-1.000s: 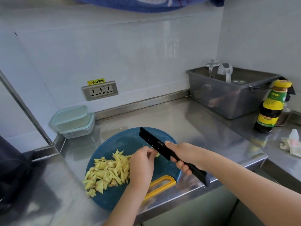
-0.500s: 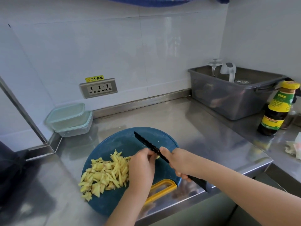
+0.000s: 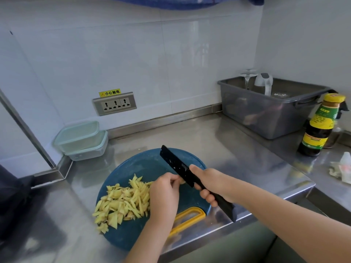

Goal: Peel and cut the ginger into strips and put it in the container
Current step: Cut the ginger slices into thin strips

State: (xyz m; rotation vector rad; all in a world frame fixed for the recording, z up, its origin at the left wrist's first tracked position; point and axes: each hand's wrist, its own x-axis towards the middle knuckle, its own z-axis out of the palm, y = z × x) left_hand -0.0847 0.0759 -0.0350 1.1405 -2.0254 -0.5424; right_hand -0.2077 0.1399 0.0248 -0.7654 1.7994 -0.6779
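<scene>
Two stacked containers (image 3: 81, 139) stand well apart from ginger strips (image 3: 123, 202)

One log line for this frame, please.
phase: cutting | right hand: grips knife | left hand: pinches ginger piece at blade | strips: piled on board | containers: stacked by wall

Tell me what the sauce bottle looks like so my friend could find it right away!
Look along the steel counter to its right side, where a big grey tub sits by the wall. Just right of the tub stands the bottle. It is tall, with a yellow cap, a green and yellow label and dark liquid inside, unlike the crumpled white paper lying near it.
</scene>
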